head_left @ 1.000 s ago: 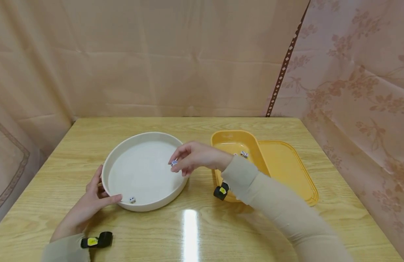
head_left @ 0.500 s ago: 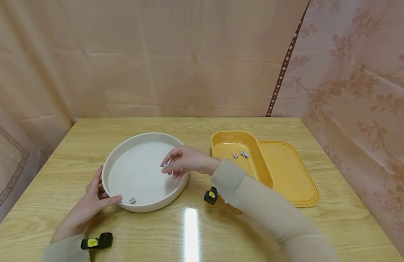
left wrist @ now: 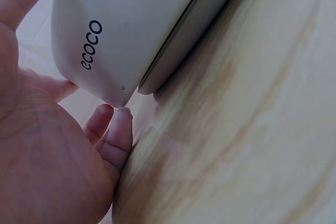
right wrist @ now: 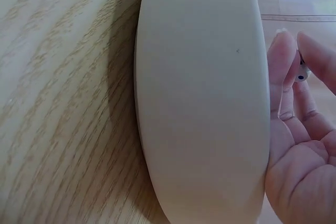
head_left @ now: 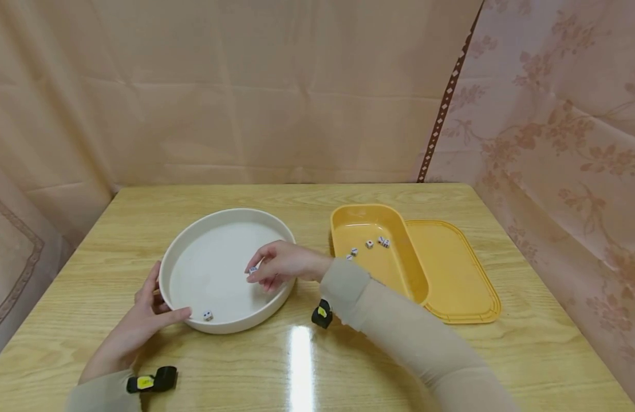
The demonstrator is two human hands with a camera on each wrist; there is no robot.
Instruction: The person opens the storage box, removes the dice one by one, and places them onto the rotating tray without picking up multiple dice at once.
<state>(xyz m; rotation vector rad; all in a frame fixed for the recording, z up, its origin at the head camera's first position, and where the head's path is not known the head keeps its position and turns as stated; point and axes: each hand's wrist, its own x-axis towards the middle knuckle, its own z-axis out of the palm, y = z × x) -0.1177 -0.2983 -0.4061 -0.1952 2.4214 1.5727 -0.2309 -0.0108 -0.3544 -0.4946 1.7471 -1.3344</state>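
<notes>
A round white tray [head_left: 214, 263] stands on the left of the table. My left hand [head_left: 142, 326] holds its near left side, thumb over the rim and fingers against the outer wall; the left wrist view shows the wall [left wrist: 126, 24] marked "ecoco". One die [head_left: 208, 315] lies inside the tray by the near rim, close to my thumb. Over the right part of the tray, my right hand [head_left: 283, 263] pinches another die [head_left: 252, 270] between thumb and fingers. In the right wrist view that die [right wrist: 302, 72] is mostly hidden by the fingers.
A yellow rectangular box [head_left: 417, 274] stands right of the tray with several dice [head_left: 369, 244] inside. Its flat yellow lid [head_left: 461, 274] lies against its right side. My right forearm [head_left: 399, 337] crosses in front of the box. Curtains hang behind the table.
My right hand has moved left and slightly nearer over the tray, carrying the pinched die. More dice in the yellow box have come into sight. My left hand has stayed on the tray.
</notes>
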